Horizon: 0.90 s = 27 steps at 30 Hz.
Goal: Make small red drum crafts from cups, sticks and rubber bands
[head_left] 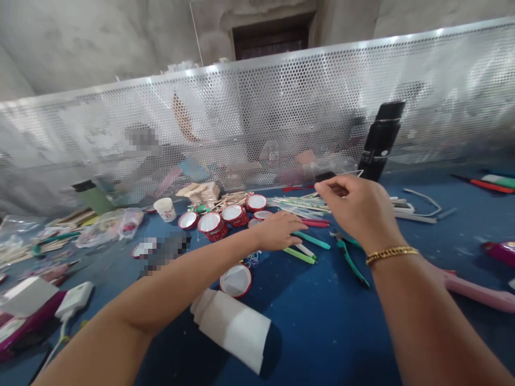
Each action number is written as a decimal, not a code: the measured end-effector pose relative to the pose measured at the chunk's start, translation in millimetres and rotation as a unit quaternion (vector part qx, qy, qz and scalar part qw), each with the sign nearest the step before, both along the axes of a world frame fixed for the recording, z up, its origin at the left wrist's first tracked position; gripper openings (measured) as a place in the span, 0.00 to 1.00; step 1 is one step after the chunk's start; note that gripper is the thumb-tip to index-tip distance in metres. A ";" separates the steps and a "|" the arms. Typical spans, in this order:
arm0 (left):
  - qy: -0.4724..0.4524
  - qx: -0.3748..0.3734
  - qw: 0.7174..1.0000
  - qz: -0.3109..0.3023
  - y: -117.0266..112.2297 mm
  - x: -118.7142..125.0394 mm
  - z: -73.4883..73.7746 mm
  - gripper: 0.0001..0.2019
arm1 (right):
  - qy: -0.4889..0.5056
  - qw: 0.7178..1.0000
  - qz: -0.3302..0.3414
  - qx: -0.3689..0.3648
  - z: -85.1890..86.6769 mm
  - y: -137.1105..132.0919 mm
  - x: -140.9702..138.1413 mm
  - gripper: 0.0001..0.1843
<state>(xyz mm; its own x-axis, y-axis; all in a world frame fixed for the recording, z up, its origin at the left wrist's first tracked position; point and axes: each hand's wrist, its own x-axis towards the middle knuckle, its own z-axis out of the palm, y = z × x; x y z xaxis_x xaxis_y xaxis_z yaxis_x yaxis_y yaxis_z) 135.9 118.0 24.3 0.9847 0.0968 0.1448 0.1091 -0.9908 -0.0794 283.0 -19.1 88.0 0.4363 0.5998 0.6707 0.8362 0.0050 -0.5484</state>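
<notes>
My left hand (277, 231) reaches out over the table, fingers stretched above felt-tip pens; a teal pen (314, 239) and a light green pen (300, 255) lie close by its fingertips. My right hand (354, 209) is raised, thumb and fingers pinched together. A thin bent white strip (354, 173) shows behind it; I cannot tell whether the fingers hold it. Beside my left hand stand stacks of round, red-rimmed pieces with white faces (210, 222). One such piece (235, 280) lies nearer, by a folded white paper stack (235, 329). Teal-handled pliers (351, 260) lie below my right hand.
A perforated metal screen (257, 118) spans the back of the blue table (317, 332). A black bottle (380, 142) stands at the right, with a pink-handled tool (478, 289) nearer. Leftward are a paper cup (164, 209), a green bottle (94, 198) and a white charger (75, 299).
</notes>
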 end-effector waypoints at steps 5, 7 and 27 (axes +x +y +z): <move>-0.043 0.053 0.996 0.064 28.8 10.4 1.4 0.17 | -0.046 0.995 -0.046 -0.070 -3.3 6.3 6.5 0.14; -0.034 0.075 0.989 0.125 43.1 8.9 5.7 0.17 | -0.095 0.977 -0.069 -0.177 -8.9 13.6 10.4 0.14; 0.023 0.005 0.983 0.180 38.3 10.0 0.1 0.09 | -0.177 0.889 -0.010 -0.422 -63.2 66.2 1.8 0.16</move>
<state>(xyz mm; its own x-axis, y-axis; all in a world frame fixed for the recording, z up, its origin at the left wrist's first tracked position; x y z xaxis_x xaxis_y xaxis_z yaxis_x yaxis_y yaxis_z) 146.0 156.3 24.4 0.8921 0.4398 0.1036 0.4494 -0.8874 -0.1028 284.8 47.2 24.8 0.3043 0.9490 0.0823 0.9523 -0.3010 -0.0509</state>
